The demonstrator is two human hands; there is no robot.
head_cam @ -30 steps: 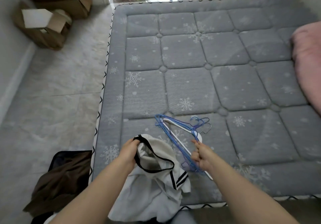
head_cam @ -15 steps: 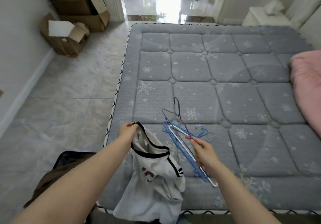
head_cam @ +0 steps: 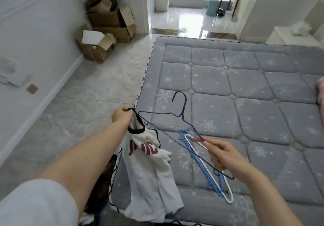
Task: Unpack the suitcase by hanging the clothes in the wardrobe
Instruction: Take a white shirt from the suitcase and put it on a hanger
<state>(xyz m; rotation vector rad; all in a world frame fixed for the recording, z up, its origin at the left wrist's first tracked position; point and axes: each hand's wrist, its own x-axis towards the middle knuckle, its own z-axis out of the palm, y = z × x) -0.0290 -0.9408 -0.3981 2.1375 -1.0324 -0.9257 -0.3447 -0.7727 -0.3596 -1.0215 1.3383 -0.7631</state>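
The person's left hand [head_cam: 121,115] pinches the black-trimmed collar of a white shirt [head_cam: 149,169] hanging at the mattress [head_cam: 245,85] edge, at seven o'clock, while the right hand [head_cam: 226,157], fingers curled, grips a dark purple wire hanger [head_cam: 182,117] raised above blue and white hangers [head_cam: 210,173] lying on the mattress.

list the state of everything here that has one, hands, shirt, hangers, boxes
left hand: grips the white shirt's black collar
white shirt: held up, hanging crumpled, not on a hanger
right hand: pinches the dark purple hanger
dark purple hanger: lifted off the mattress, empty
blue and white hangers: lying loose on the mattress
cardboard boxes: flaps open, on the floor by the wall
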